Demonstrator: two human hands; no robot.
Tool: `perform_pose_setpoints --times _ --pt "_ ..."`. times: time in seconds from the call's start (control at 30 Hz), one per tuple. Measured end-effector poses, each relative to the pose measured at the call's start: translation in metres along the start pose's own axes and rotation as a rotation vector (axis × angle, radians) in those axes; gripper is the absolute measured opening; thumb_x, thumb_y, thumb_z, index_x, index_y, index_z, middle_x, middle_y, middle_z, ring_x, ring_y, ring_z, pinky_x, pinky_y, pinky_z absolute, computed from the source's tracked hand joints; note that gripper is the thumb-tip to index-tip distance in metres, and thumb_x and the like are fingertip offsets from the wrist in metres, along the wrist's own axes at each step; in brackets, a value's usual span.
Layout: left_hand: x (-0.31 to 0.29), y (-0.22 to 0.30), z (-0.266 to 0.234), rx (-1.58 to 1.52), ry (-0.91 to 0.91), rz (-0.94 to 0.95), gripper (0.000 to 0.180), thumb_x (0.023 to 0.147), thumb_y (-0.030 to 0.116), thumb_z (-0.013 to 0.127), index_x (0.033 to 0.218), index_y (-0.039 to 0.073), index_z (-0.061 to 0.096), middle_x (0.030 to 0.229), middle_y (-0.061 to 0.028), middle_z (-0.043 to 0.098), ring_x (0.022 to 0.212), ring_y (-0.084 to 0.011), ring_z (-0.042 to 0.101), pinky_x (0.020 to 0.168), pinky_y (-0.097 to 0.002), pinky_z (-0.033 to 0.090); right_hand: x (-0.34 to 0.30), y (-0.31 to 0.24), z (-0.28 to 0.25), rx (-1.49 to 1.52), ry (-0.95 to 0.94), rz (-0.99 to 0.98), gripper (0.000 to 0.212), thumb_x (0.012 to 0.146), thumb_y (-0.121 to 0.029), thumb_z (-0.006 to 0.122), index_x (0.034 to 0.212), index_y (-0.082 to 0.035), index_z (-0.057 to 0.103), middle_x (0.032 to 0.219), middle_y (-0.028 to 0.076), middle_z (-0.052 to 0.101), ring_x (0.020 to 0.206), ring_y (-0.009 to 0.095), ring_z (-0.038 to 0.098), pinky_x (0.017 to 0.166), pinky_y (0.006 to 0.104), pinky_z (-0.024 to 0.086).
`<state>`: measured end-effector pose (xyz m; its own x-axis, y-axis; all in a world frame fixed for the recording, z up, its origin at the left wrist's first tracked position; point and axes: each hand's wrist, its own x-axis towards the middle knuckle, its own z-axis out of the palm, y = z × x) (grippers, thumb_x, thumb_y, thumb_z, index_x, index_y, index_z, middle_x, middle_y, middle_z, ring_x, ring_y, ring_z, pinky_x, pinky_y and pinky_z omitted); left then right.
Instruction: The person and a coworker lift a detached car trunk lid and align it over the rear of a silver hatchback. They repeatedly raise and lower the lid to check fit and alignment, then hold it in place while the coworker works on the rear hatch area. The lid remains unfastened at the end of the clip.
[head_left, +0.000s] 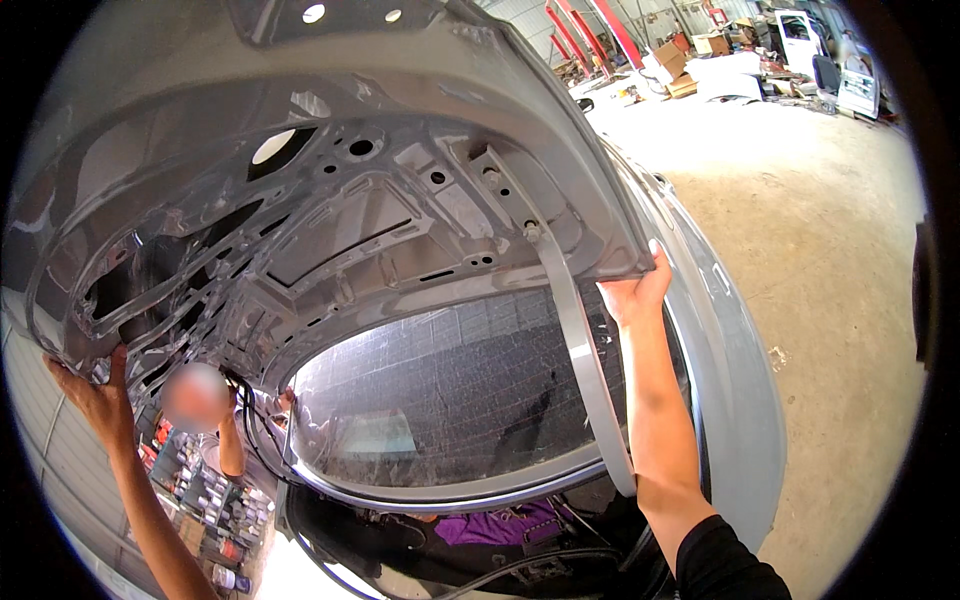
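A grey car trunk lid [340, 230] stands raised, its inner side with many cut-outs facing me. At its left edge my left hand [95, 398] grips the rim, thumb on the inner side. My right hand [637, 288] is closed around the lid's right corner, thumb pointing up. Next to my right forearm a curved grey hinge arm [580, 350] runs from the lid down toward the trunk opening. Beneath the lid lies the dusty rear window [450, 385]. Black cables [258, 425] hang at the lid's left side.
A co-worker [250, 435] stands beyond the lid on the left, arms raised near it. Shelves of cans [215, 510] stand behind. A purple cloth-like item [500, 526] lies in the trunk. The car's grey side panel [735, 400] is at right; boxes and car parts [720, 75] are far back.
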<state>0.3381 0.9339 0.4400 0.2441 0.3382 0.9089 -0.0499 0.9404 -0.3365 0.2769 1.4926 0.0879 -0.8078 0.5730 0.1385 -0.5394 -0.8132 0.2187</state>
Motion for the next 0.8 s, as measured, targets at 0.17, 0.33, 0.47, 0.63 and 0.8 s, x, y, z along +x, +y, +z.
perform_pose_setpoints --times 0.17,0.33,0.47,0.63,0.8 --pt "0.002 -0.009 0.003 0.016 -0.008 0.036 0.104 0.073 0.037 0.079 0.144 -0.007 0.016 0.147 -0.0280 0.023 0.138 -0.0388 0.022 0.113 -0.0429 0.018 -0.001 0.000 0.000 -0.004 -0.003 -0.004 0.055 0.093 -0.038 0.031 0.132 -0.002 0.044 0.133 0.017 0.050 0.122 0.033 0.048 0.098 0.0511 0.039" --pt "0.004 -0.006 0.003 0.007 -0.010 0.015 0.107 0.072 0.038 0.080 0.144 -0.008 0.016 0.147 -0.0292 0.023 0.138 -0.0393 0.022 0.113 -0.0432 0.018 0.001 -0.001 -0.003 0.003 -0.011 0.020 0.056 0.092 -0.040 0.032 0.132 -0.003 0.044 0.133 0.017 0.049 0.121 0.033 0.048 0.097 0.0517 0.039" --pt "0.003 -0.008 0.004 0.018 -0.016 0.003 0.108 0.072 0.038 0.080 0.144 -0.008 0.015 0.147 -0.0294 0.023 0.138 -0.0394 0.022 0.113 -0.0431 0.018 0.000 -0.001 -0.002 -0.010 -0.022 0.008 0.057 0.092 -0.041 0.032 0.133 -0.002 0.043 0.133 0.017 0.049 0.122 0.033 0.048 0.097 0.0516 0.039" --pt "0.001 -0.009 0.006 -0.016 -0.019 -0.005 0.107 0.072 0.036 0.080 0.144 -0.008 0.014 0.147 -0.0292 0.023 0.138 -0.0393 0.022 0.113 -0.0428 0.017 0.001 -0.001 -0.003 0.004 -0.041 0.021 0.057 0.093 -0.041 0.031 0.133 -0.002 0.043 0.133 0.018 0.049 0.121 0.033 0.048 0.098 0.0511 0.039" --pt "0.004 -0.013 -0.003 0.009 -0.015 0.039 0.106 0.072 0.035 0.081 0.144 -0.008 0.015 0.148 -0.0284 0.021 0.138 -0.0380 0.022 0.114 -0.0426 0.016 0.002 0.006 -0.010 0.010 -0.059 0.021 0.058 0.089 -0.038 0.039 0.130 0.003 0.042 0.131 0.021 0.049 0.119 0.034 0.049 0.096 0.0501 0.041"
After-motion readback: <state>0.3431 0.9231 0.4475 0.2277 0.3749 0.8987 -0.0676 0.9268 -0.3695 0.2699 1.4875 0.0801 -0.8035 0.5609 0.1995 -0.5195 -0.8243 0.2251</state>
